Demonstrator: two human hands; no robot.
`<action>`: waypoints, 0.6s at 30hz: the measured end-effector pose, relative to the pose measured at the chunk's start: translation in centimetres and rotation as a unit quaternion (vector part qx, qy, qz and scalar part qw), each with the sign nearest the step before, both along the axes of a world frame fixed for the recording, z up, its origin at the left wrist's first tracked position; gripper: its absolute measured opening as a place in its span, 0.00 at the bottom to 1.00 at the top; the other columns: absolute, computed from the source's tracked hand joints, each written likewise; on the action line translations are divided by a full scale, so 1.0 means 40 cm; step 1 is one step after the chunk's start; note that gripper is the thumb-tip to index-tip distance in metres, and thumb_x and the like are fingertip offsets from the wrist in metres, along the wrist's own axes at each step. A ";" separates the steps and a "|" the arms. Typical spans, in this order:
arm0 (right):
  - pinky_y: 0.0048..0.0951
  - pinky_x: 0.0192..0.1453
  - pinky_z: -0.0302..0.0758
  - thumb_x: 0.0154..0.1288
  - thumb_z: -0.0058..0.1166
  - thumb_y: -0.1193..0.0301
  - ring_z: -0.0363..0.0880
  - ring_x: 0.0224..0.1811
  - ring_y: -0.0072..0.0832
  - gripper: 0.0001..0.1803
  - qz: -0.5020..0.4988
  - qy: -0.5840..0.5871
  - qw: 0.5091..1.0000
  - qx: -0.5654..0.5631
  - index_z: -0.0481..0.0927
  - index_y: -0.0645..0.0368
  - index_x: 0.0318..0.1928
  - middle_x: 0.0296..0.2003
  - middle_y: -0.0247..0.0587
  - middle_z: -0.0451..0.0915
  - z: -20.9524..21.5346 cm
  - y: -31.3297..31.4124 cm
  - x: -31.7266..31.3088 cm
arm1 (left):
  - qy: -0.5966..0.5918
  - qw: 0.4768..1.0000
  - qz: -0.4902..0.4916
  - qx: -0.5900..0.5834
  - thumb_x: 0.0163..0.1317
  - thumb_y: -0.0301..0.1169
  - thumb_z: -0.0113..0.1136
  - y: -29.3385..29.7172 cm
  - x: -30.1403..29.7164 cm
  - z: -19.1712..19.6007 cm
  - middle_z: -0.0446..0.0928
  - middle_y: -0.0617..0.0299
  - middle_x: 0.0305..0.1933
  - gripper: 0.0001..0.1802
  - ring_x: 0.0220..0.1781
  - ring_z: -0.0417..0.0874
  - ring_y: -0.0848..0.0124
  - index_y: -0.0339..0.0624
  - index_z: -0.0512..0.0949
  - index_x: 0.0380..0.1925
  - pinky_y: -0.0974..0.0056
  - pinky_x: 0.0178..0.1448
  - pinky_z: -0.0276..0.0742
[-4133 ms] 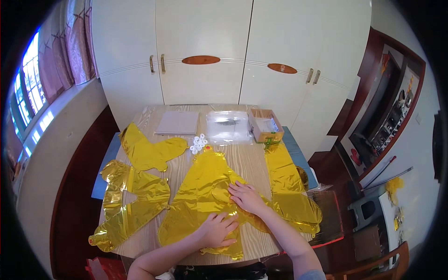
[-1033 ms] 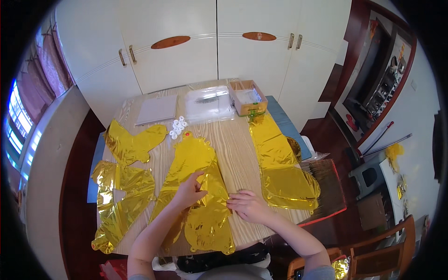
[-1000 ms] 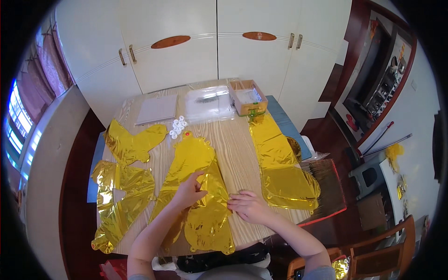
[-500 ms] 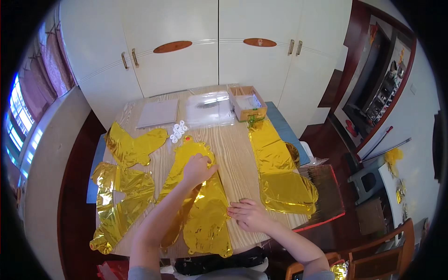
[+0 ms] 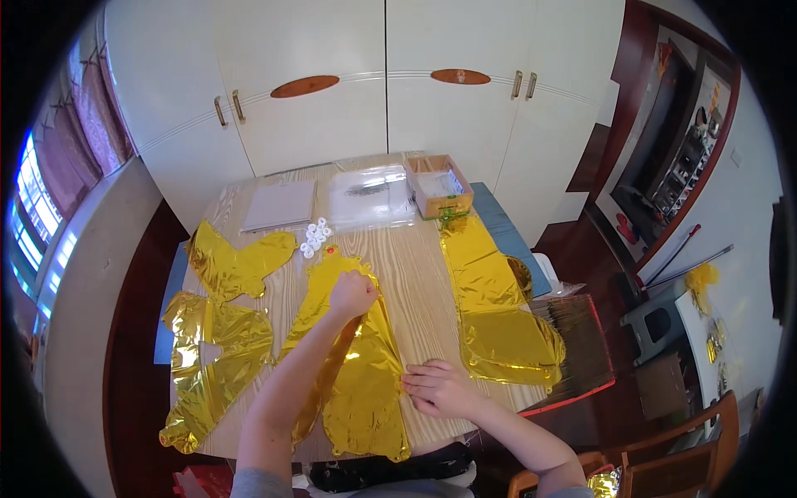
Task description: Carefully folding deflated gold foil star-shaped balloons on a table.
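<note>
A flat gold foil balloon [image 5: 363,398] lies lengthwise in the middle of the table, with a small red spot near its far tip. My left hand [image 5: 353,293] is closed in a fist on its upper part, gripping the foil; the fingertips are hidden beneath the hand. At the balloon's lower right edge, my right hand [image 5: 440,388] rests on the tabletop with its fingers stretched out, the tips touching the foil. Two more gold foil pieces, an upper one [image 5: 237,263] and a lower one [image 5: 220,357], lie to the left. Another gold foil balloon [image 5: 498,307] lies on the right.
Several small white rolls [image 5: 314,238] sit beyond the middle balloon. Farther back are a pale flat board [image 5: 280,205], a clear plastic packet [image 5: 372,197] and an open cardboard box [image 5: 440,206]. White cabinets [image 5: 315,41] stand behind the table. A wooden chair [image 5: 677,448] is at lower right.
My left hand has gone from loosely bent fingers to a closed fist, still on the upper part of the middle balloon. My right hand has hardly moved.
</note>
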State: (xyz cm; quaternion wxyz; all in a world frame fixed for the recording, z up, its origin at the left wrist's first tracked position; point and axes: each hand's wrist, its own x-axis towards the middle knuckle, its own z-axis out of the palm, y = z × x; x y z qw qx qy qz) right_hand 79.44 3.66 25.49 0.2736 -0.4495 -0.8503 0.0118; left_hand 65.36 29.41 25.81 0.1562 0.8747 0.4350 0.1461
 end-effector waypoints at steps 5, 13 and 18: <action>0.33 0.60 0.72 0.55 0.58 0.68 0.79 0.55 0.30 0.13 -0.004 0.021 1.000 0.001 0.86 0.58 0.41 0.44 0.35 0.85 -0.006 0.001 0.001 | 0.023 0.999 -0.009 0.037 0.52 0.36 0.65 -0.017 0.001 0.007 0.77 0.53 0.39 0.09 0.46 0.76 0.55 0.47 0.83 0.31 0.54 0.52 0.75; 0.33 0.60 0.72 0.55 0.59 0.68 0.80 0.55 0.30 0.12 -0.003 0.032 0.999 -0.005 0.86 0.57 0.40 0.44 0.34 0.85 -0.008 0.003 0.000 | 0.055 0.946 -0.250 0.201 0.60 0.43 0.59 -0.227 -0.095 0.035 0.79 0.56 0.51 0.22 0.59 0.75 0.63 0.41 0.78 0.48 0.47 0.67 0.62; 0.33 0.60 0.72 0.55 0.58 0.69 0.80 0.54 0.30 0.11 -0.010 0.042 0.999 -0.006 0.86 0.58 0.38 0.43 0.33 0.85 -0.007 0.004 -0.002 | 0.071 0.935 -0.269 0.218 0.63 0.50 0.55 -0.281 -0.127 0.031 0.76 0.56 0.60 0.30 0.67 0.72 0.64 0.38 0.76 0.55 0.39 0.73 0.52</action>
